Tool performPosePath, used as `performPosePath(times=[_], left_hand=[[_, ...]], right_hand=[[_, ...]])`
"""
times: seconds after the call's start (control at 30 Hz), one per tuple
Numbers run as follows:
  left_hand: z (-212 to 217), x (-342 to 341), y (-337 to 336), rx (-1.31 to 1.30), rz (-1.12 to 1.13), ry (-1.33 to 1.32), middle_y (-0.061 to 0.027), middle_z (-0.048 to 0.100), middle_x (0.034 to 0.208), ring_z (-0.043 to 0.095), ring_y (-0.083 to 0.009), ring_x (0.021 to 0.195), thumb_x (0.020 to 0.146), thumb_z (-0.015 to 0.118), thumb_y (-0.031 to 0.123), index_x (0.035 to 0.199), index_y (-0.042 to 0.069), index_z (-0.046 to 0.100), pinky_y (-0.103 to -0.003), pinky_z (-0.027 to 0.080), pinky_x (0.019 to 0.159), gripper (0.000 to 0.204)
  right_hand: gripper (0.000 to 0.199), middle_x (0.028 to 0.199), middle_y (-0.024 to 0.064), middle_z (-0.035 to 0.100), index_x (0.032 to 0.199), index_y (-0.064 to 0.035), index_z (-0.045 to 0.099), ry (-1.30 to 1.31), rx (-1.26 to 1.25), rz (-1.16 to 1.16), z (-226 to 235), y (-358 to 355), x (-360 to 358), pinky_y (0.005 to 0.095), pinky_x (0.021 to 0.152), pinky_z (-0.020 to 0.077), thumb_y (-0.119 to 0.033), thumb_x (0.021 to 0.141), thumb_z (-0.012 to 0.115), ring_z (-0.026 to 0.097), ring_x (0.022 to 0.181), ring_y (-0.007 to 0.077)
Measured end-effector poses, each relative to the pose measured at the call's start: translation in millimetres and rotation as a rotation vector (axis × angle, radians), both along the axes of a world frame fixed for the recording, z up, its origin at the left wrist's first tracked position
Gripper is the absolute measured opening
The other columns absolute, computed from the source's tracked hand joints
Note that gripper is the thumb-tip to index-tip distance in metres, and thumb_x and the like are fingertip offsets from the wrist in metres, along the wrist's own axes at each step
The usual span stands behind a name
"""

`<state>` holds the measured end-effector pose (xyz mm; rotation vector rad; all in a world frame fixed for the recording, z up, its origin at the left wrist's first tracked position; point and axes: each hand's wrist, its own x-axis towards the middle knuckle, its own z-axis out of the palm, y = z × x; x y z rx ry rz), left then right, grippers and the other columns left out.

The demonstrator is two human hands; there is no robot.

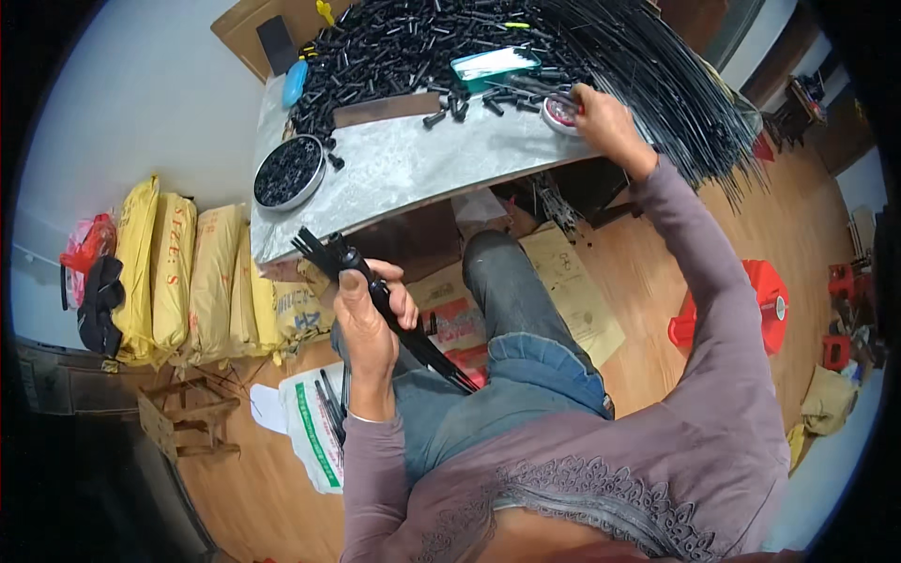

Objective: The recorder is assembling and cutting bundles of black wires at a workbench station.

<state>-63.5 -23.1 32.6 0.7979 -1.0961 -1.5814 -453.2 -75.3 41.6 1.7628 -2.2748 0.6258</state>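
Above my lap, my left hand [369, 317] is closed round a bundle of thin black rods [427, 355]. Black rod ends fan out at the bundle's top, beside a dark cylindrical fitting. Over the table's right front part, my right hand [603, 120] grips a slim dark tool [554, 92] that points left; a bit of red shows at the fingers, and its exact kind is unclear. Just below that hand stands a small round white dish [552, 125] with something red inside. Left of the tool sits a teal tray [469, 84] holding white strips.
A grey table [394, 178] carries a heap of black tubular parts [394, 56], a bowl of small black pieces [289, 174] and long black rods [657, 84]. Yellow sacks [174, 272] line the left wall, near a wooden stool [188, 413]. A red object [765, 305] is on the floor at right.
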Motion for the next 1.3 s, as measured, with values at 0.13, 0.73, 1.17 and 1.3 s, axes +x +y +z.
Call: performPosePath(times=[0.13,0.73,1.17,1.3], left_hand=[[-0.8,-4.7,-2.4,-0.001,-0.011,-0.019,-0.0021,0.035,0.053,0.040,-0.0134,0.042,0.089,0.043,0.066,0.088,0.004,0.049,-0.027,0.035,0.041,0.063],[4.5,-11.7,2.6,0.002,0.052,-0.046,-0.0024,0.039,0.056,0.042,-0.0125,0.043,0.088,0.045,0.066,0.091,0.002,0.051,-0.026,0.036,0.042,0.064],[8.3,8.5,20.5,-0.075,0.203,-0.021,-0.0021,0.053,0.073,0.050,-0.0082,0.053,0.096,0.046,0.049,0.105,-0.001,0.060,-0.022,0.039,0.048,0.053],[11.6,21.2,25.8,-0.066,0.255,-0.045,-0.0035,0.053,0.074,0.051,-0.0088,0.055,0.094,0.045,0.055,0.110,-0.004,0.056,-0.022,0.040,0.046,0.063]], right_hand=[[0.023,0.093,0.0193,0.067,0.101,-0.0081,0.066,-0.019,0.153,-0.046,6.4,-23.3,-25.3,0.0462,0.076,0.0501,-0.020,0.082,0.059,0.064,0.088,0.0362],[0.025,0.086,0.0177,0.067,0.096,-0.0033,0.064,-0.089,0.080,-0.020,-7.8,-50.1,-42.0,0.0430,0.074,0.0494,-0.025,0.083,0.061,0.064,0.085,0.0370],[0.019,0.073,-0.0014,0.046,0.086,-0.0035,0.054,-1.835,0.365,0.739,19.2,16.9,163.9,0.0221,0.050,0.0309,-0.022,0.090,0.059,0.036,0.055,0.0045],[0.019,0.069,-0.0006,0.048,0.083,-0.0024,0.056,-1.801,0.373,0.812,9.0,38.4,246.4,0.0223,0.050,0.0306,-0.020,0.089,0.058,0.037,0.054,0.0061]])
